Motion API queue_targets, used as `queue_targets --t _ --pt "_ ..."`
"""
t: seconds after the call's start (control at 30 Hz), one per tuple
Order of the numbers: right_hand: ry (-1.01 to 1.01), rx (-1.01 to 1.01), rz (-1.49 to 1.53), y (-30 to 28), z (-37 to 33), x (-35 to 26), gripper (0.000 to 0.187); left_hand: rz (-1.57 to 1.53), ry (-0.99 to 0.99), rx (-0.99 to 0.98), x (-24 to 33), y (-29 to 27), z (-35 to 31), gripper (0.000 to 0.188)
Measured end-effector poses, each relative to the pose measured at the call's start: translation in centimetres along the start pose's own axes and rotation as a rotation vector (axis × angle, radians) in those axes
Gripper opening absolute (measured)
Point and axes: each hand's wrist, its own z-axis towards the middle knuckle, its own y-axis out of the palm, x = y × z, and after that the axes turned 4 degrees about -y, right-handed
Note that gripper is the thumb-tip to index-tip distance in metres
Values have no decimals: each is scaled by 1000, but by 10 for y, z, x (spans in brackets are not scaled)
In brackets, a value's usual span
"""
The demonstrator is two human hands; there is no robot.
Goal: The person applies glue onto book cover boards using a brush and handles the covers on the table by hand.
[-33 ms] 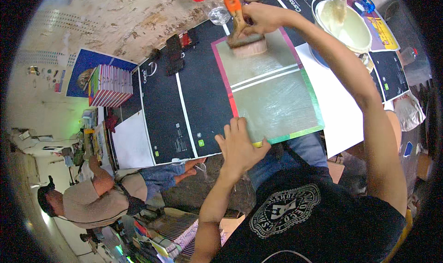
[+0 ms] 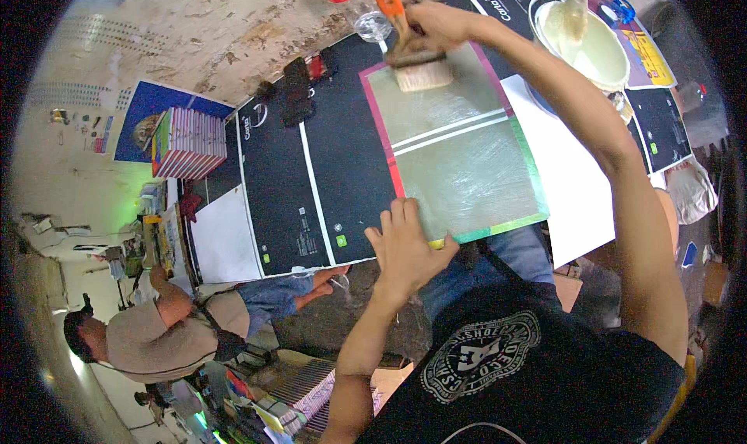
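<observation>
My right hand (image 2: 440,28) grips a wide flat brush (image 2: 425,76) with an orange handle tip. Its pale bristles rest on the far part of a grey-green rectangular sheet (image 2: 471,171). This sheet has a coloured border of magenta, red, yellow and green, and a double white line across it. Whitish, shiny streaks cover its surface. With fingers spread, my left hand (image 2: 406,245) presses on the near left corner of the sheet. Beyond my right forearm stands a white bucket (image 2: 620,78) of creamy liquid, with a coated stick upright in it.
Black printed boards (image 2: 272,187) cover the table under the sheet. A white paper (image 2: 572,203) lies to the right. A stack of books (image 2: 187,144), a dark object (image 2: 297,94) and a clear plastic cup (image 2: 372,27) are farther off. Another person (image 2: 148,335) stands at the left.
The brush and my right hand have shifted very slightly toward the far edge of the sheet. My left hand keeps its place at the corner.
</observation>
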Motion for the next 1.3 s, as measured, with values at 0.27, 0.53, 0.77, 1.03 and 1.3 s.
queue_targets --t 0.27,0.53,0.77,1.03,1.3 --pt "-283 -140 300 5 74 7 26 19 -24 -2 0 4 -2 70" --pt "-73 -30 -39 12 88 -24 25 33 -35 -2 6 5 -4 69" --pt "-414 -327 289 13 -38 -85 22 81 -11 -72 7 -1 -3 67" --pt "0 -635 -191 -62 -138 -79 18 129 38 -61 8 0 -7 66" --pt "141 -4 14 -96 -180 -105 19 -400 -92 265 -51 7 89 34"
